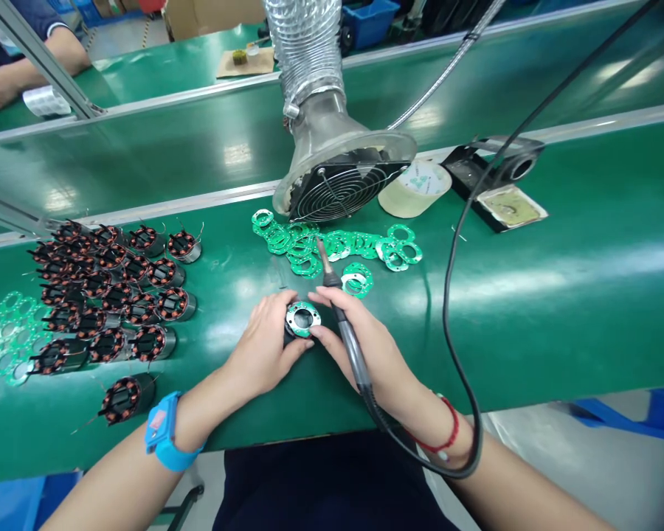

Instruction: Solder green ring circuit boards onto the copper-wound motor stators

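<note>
My left hand [265, 339] is wrapped round a small motor stator whose top carries a green ring-shaped circuit board [303, 318]. The fingertips of my right hand [359, 332] touch the board's right edge, and a soldering iron [350, 343] lies in that same hand, its tip pointing up and away. Just beyond are a loose ring board [357, 280] and a pile of overlapping green ring boards [332, 245]. The stator's body is mostly hidden by my left fingers.
Wound stators [136, 306] stand in rows at the left, beside more green boards [11, 332]. A fume extractor [343, 177] hangs over the pile. Behind are a tape roll [415, 190] and an iron stand [509, 203]. The iron's black cable [448, 295] loops right. A person's arm [60, 55] shows top left.
</note>
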`<state>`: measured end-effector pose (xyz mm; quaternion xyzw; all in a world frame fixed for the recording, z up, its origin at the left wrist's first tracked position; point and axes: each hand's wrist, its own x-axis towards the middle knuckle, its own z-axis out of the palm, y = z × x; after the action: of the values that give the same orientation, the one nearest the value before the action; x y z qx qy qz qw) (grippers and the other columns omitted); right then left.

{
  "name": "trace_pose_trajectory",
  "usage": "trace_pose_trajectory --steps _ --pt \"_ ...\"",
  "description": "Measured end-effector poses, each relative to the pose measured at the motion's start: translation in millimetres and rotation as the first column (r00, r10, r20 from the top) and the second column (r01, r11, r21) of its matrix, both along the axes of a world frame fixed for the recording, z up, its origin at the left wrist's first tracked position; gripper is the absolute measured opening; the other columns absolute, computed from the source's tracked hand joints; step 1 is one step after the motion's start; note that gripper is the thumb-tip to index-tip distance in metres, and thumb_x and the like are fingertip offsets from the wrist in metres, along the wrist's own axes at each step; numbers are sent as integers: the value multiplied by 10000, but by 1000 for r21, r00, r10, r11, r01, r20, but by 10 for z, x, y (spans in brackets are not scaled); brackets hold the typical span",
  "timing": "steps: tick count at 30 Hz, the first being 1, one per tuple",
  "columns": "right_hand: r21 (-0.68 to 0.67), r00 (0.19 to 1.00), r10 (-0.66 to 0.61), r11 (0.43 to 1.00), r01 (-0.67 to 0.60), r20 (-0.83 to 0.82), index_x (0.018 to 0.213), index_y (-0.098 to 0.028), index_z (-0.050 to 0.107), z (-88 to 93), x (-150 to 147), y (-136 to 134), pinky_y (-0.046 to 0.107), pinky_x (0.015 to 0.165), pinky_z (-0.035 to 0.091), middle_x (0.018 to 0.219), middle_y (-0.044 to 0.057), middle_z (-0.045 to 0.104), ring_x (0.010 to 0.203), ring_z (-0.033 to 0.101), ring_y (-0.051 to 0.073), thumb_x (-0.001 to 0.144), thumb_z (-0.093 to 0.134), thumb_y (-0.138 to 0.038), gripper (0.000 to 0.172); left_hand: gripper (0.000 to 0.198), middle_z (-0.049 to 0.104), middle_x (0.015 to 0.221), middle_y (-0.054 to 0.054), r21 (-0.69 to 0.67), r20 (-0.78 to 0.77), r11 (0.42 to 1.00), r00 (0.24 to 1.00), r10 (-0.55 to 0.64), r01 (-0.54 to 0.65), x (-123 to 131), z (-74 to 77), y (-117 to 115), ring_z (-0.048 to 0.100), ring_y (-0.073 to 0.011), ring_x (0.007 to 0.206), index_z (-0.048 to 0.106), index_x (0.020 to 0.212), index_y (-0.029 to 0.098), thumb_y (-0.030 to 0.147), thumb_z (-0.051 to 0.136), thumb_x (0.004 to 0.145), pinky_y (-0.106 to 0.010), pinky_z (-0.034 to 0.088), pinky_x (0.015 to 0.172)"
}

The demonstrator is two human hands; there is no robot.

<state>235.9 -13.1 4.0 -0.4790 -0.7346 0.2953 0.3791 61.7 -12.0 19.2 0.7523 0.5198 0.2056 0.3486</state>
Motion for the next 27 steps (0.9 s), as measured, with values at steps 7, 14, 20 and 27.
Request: trace_pose_trajectory --steps 7,14,20,27 --pt "18 990 -130 991 131 -51 1235 -256 434 5 -71 -64 382 848 523 1022 52 669 943 657 220 896 553 -279 361 452 522 1182 -129 91 -80 995 996 50 -43 89 -32 -20 482 -289 1111 358 1223 187 212 572 826 -466 399 912" --pt "27 992 -110 993 111 -59 1267 -254 412 -31 -73 -68 414 888 507 1091 70 643 998 635 225 887 555 -250 406 350 538 1163 -105 103 -85 995 996 7 2 90 -5 34 469 -269 1092 442 1165 189 229 562 839 -441 385 901" --pt "-11 998 -48 999 48 -30 1305 -254 380 -59 -87 -27 472 950 469 1262 103 561 1142 557 255 861 583 -249 488 601 465 1308 -139 66 139 998 990 -7 -2 58 -107 64 461 -244 1213 255 1334 188 151 542 808 -444 392 1019" --pt "41 993 -114 993 115 -3 1292 -253 393 -90 -77 -5 444 926 480 1214 88 586 1085 583 244 862 596 -277 476 499 455 1362 -145 85 26 992 996 89 -91 47 -20 -111 404 -265 1294 375 1325 176 187 516 847 -501 330 1093"
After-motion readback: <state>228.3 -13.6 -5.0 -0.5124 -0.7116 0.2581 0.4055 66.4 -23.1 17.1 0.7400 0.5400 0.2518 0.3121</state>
